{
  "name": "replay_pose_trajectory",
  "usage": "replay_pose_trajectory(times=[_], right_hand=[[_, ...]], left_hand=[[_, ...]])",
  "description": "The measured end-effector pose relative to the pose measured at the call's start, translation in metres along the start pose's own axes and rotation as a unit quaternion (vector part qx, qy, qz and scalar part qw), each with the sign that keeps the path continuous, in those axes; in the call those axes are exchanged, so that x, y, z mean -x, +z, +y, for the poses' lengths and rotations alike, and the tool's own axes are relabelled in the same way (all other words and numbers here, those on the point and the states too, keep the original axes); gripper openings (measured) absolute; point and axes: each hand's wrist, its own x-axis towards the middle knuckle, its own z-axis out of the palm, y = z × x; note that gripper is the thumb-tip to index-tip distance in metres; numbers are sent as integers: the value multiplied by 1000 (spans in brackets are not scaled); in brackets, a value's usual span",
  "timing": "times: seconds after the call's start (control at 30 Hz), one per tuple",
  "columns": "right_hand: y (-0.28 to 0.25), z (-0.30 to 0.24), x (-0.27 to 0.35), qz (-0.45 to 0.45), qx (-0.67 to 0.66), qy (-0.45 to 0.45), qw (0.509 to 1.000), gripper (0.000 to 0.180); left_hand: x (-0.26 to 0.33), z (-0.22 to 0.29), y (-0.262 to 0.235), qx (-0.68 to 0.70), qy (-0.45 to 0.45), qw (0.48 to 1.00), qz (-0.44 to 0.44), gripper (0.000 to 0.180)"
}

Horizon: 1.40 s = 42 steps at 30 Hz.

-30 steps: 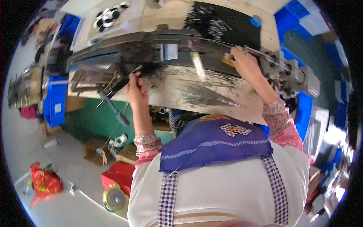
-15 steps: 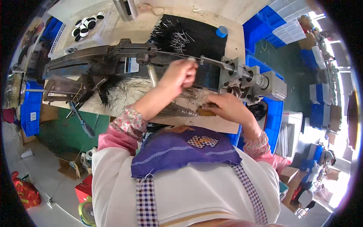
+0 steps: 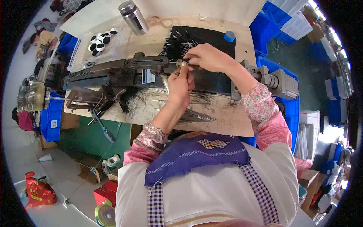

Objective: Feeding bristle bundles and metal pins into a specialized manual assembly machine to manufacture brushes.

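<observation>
Both hands meet over the long dark metal machine [image 3: 102, 70], beside its central head. My left hand [image 3: 179, 85] is closed in a pinch, thumb and fingertips upward; a small whitish patch shows at the thumb tip. From the right, my right hand [image 3: 211, 58] reaches over, its fingers bent and pinched close to the left fingertips. Whatever is between the fingers is too small to make out. A small yellowish piece [image 3: 179, 62] shows just left of the fingertips. Below the hands, a bundle of thin metal wires [image 3: 198, 115] lies on the wooden bench [image 3: 234, 121] among loose black bristles [image 3: 130, 100].
Behind the hands, black-bristled pieces with pale stems [image 3: 181, 41] lie on a dark mat [image 3: 211, 36] near a blue cap [image 3: 229, 36]. A steel flask [image 3: 133, 18] and a white basket [image 3: 81, 56] with black-and-white cylinders stand back left. A motor unit [image 3: 283, 84] is at right.
My right hand has moved from the bench front up and left to meet my left hand. My left hand has come down slightly. The view has shifted a little.
</observation>
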Motion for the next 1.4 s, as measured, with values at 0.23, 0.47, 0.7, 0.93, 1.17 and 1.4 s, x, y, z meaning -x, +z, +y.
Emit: replay_pose_trajectory(times=[0.23, 0.47, 0.7, 0.93, 1.17, 1.4], right_hand=[[-20, -10, -2, -46, -208, 101, 972, 32], [-35, -23, -13, -113, -57, 121, 985, 31], [-24, -20, 7, 174, 282, -41, 942, 26], [-1, -28, 2, 173, 101, -64, 978, 17], [-10, -29, 1, 104, 146, -67, 981, 16], [-2, -34, 4, 141, 242, -102, 954, 17]], left_hand=[[-2, 0, -13, 20, 7, 999, -49, 28], [-6, 3, 5, 136, -24, 973, -184, 81], [-5, 22, -13, 405, -133, 885, -187, 92], [6, 16, -15, 370, -57, 914, -157, 79], [13, 26, -8, 328, -39, 939, -93, 72], [9, 29, -12, 331, -40, 934, -130, 71]])
